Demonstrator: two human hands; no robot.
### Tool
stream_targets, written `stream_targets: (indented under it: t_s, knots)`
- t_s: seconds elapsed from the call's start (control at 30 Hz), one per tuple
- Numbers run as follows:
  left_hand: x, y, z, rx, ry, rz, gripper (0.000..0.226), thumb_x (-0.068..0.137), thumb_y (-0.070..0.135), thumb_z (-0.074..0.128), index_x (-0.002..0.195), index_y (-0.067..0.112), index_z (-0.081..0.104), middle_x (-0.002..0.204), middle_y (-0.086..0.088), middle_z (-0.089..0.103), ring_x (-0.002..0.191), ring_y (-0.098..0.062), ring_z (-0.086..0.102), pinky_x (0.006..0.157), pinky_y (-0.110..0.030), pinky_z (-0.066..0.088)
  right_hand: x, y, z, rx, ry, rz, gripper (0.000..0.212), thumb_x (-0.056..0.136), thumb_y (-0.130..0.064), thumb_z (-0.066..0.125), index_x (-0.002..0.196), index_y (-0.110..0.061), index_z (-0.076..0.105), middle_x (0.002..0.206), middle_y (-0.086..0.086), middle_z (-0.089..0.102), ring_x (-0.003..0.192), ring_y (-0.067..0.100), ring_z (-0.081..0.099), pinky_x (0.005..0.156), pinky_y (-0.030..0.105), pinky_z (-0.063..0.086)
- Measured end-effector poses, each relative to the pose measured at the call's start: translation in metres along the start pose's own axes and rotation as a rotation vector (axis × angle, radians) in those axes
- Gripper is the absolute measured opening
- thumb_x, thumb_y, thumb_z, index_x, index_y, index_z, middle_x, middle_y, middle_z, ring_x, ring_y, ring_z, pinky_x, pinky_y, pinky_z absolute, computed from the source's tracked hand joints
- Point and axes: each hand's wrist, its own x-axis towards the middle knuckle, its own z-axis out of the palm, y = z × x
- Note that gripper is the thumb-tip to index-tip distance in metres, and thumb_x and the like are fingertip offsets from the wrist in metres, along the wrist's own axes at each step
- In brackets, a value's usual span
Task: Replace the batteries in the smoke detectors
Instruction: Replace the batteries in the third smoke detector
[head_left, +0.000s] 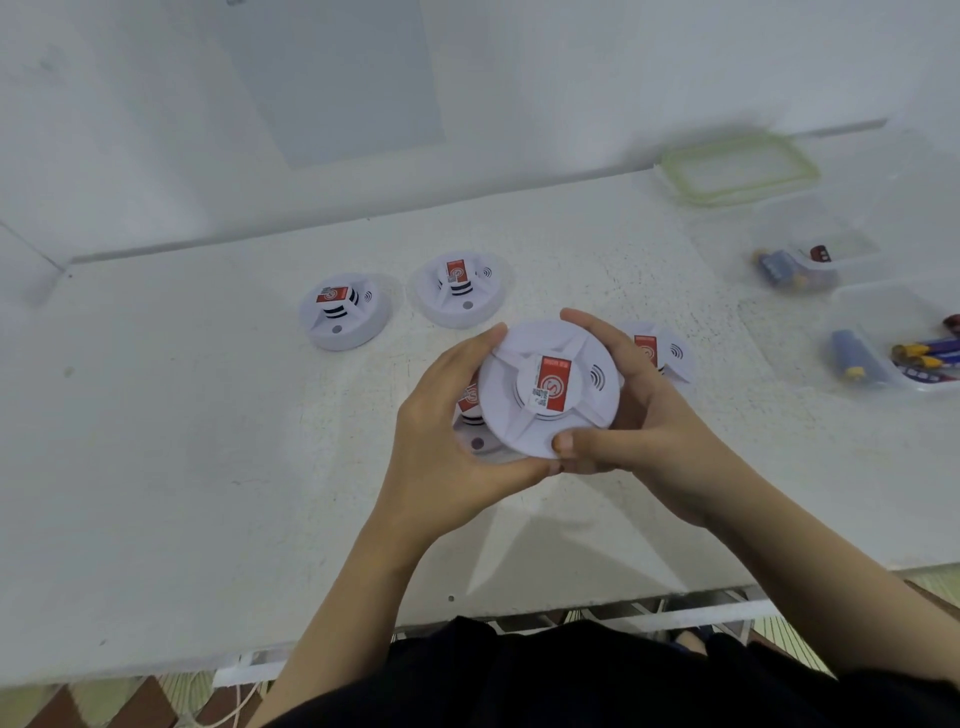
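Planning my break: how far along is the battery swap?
Done: nothing visibly marks any unit as refitted. In hand: left hand and right hand grip one smoke detector, face up. Left: four more detectors on the table, batteries waiting in the clear containers.

- A plain indoor room used as a simple work spot: a white table (156, 467) against a bare white wall (571, 78) beyond the fingers (587, 322).
- Right of the fingers, clear plastic containers (844, 297) of AA batteries (779, 267).
- Smoke detectors (340, 312) left of and beyond the fingers.
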Motion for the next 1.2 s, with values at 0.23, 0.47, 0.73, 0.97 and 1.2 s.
stream_targets:
  t_s: [0.23,0.47,0.73,0.97,1.2]
  knots:
    - [-0.006,0.002,0.0,0.023,-0.007,-0.01,0.089,0.056,0.039,0.089,0.133,0.019,0.049,0.128,0.006,0.059,0.118,-0.005,0.056,0.094,-0.015,0.045,-0.004,0.0,0.002,0.005,-0.003,-0.004,0.084,0.068,0.008,0.073,0.129,-0.041,0.043,0.113,-0.011,0.065,0.102,0.017,0.065,0.066,0.035,0.057]
    - [-0.008,0.005,0.0,0.035,-0.018,0.001,0.088,0.057,0.04,0.087,0.133,0.016,0.05,0.128,0.005,0.059,0.117,-0.002,0.055,0.094,-0.012,0.044,-0.007,0.001,0.002,0.0,-0.009,-0.006,0.087,0.065,0.006,0.076,0.131,-0.04,0.042,0.114,-0.011,0.064,0.104,0.017,0.064,0.066,0.036,0.057]
    - [-0.011,0.007,0.002,0.052,-0.008,0.008,0.088,0.055,0.034,0.09,0.132,0.017,0.05,0.126,0.006,0.059,0.116,0.0,0.054,0.094,-0.011,0.043,-0.012,0.002,0.0,-0.005,-0.011,-0.02,0.084,0.066,0.002,0.072,0.131,-0.041,0.042,0.117,-0.009,0.063,0.104,0.017,0.064,0.067,0.034,0.056]
    - [-0.01,0.01,0.001,0.052,-0.023,0.02,0.09,0.056,0.042,0.088,0.133,0.017,0.049,0.127,0.011,0.058,0.115,0.005,0.053,0.093,-0.008,0.041,-0.014,-0.001,-0.004,0.015,-0.038,-0.008,0.077,0.074,-0.002,0.07,0.133,-0.043,0.04,0.118,-0.01,0.064,0.105,0.02,0.064,0.069,0.035,0.057]
    - [-0.011,0.009,0.001,0.033,-0.024,0.035,0.086,0.058,0.043,0.083,0.133,0.016,0.049,0.128,0.009,0.058,0.116,0.002,0.054,0.095,-0.01,0.041,-0.015,-0.003,-0.005,0.035,-0.035,0.006,0.063,0.079,-0.014,0.059,0.132,-0.041,0.04,0.12,-0.01,0.064,0.104,0.023,0.066,0.071,0.037,0.059]
